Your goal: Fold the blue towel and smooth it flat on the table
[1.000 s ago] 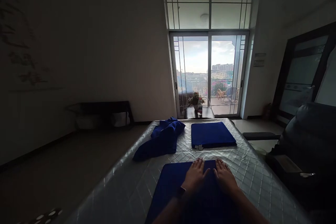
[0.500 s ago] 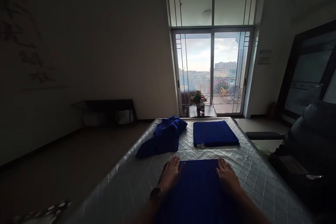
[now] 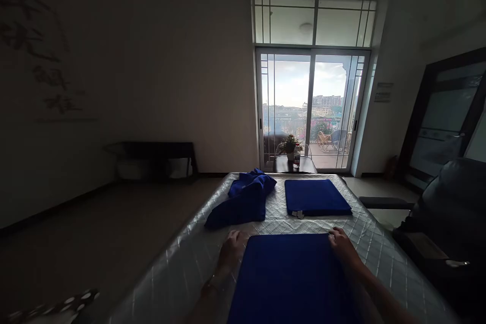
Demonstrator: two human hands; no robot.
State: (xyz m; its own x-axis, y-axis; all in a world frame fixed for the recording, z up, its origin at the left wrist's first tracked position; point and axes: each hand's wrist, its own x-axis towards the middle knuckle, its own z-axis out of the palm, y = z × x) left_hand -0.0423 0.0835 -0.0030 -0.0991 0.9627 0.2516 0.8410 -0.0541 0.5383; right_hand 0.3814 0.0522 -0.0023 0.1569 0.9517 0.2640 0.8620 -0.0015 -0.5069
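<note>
In front of me a folded blue cloth (image 3: 288,273) lies flat on the silvery quilted mattress (image 3: 182,268). By its far left corner is my left hand (image 3: 231,250), knuckles up and slightly blurred; its fingertips are hard to make out. At the far right corner, my right hand (image 3: 343,247) has its fingers bent and closed on the cloth's edge. Farther off on the right sits a second folded blue cloth (image 3: 318,196) with white tags (image 3: 297,214) at its near edge. A crumpled blue cloth (image 3: 245,200) is heaped to the left of it.
Beyond the mattress, a small dark table (image 3: 294,164) holds a potted plant (image 3: 290,146) and a bottle (image 3: 296,156), before a sliding glass door (image 3: 312,111). A black chair (image 3: 448,202) stands on the right. Along the left wall is a low dark bench (image 3: 157,154).
Both hands were lying flat on the near cloth with fingers extended. My left hand has moved left off its top; my right has moved right, its fingers curling at the corner.
</note>
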